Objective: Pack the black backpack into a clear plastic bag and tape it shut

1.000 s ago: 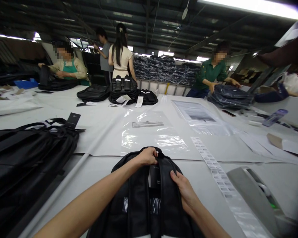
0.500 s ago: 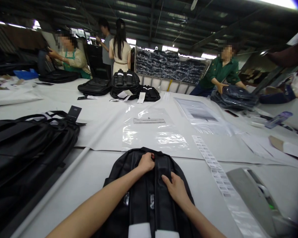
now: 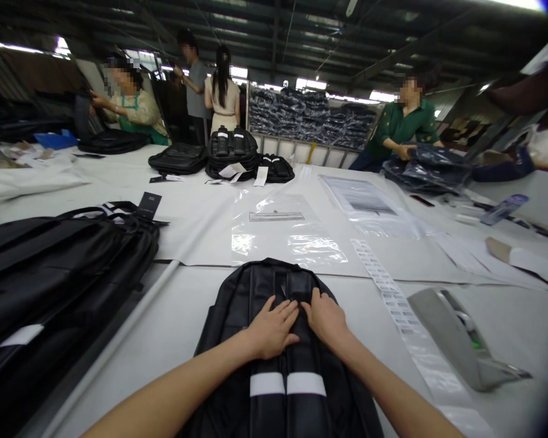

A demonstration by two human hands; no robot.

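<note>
A black backpack (image 3: 237,304) lies on the table in front of me, its two shoulder straps facing up with white wraps (image 3: 305,384) around them. My left hand (image 3: 274,328) rests flat across the straps, fingers stretched out and thumb apart. Beside it, my right hand (image 3: 326,316) touches the upper part of the right strap. Its thumb stands apart from bent fingers, whose tips are partly hidden. Beyond the bag's top lies a clear plastic bag (image 3: 278,234) with a printed box.
Black backpacks (image 3: 64,267) are piled at left, with a black tag (image 3: 149,205). At right are a label strip (image 3: 388,286) and a grey device (image 3: 456,340). More backpacks (image 3: 232,152) stand across the table. A person in green (image 3: 411,125) handles wrapped bags (image 3: 427,167).
My left hand has come down from the top of the straps and flattened over them. My right hand has moved slightly up onto its strap. The white wraps now show higher in view.
</note>
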